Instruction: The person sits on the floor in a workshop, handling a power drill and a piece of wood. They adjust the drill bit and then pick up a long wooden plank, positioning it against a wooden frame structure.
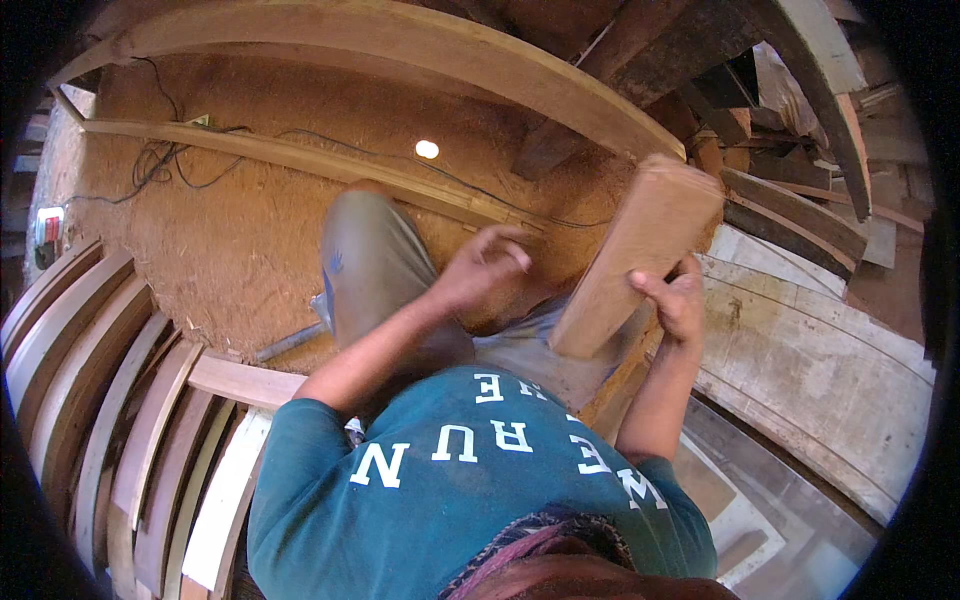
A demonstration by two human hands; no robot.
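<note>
My right hand (675, 300) is closed on a thick brown wooden board (635, 250), its thumb lying across the near face. The board is tilted, its lower end over my right thigh and its far end near the curved wooden beam. Its far end shows layered edges; whether it is one piece or several stacked pieces, I cannot tell. My left hand (485, 265) hangs in the air above my lap, left of the board and apart from it. Its fingers are loosely bent and slightly blurred, with nothing visible in them.
A long curved wooden beam (330, 30) arches across the far side. Before it lie a straight wooden strip (290, 155) and a black cable (160, 165) on the sawdust-covered floor (230, 250). Several curved wooden pieces (85, 340) stand at left. Pale boards (800, 350) lie at right.
</note>
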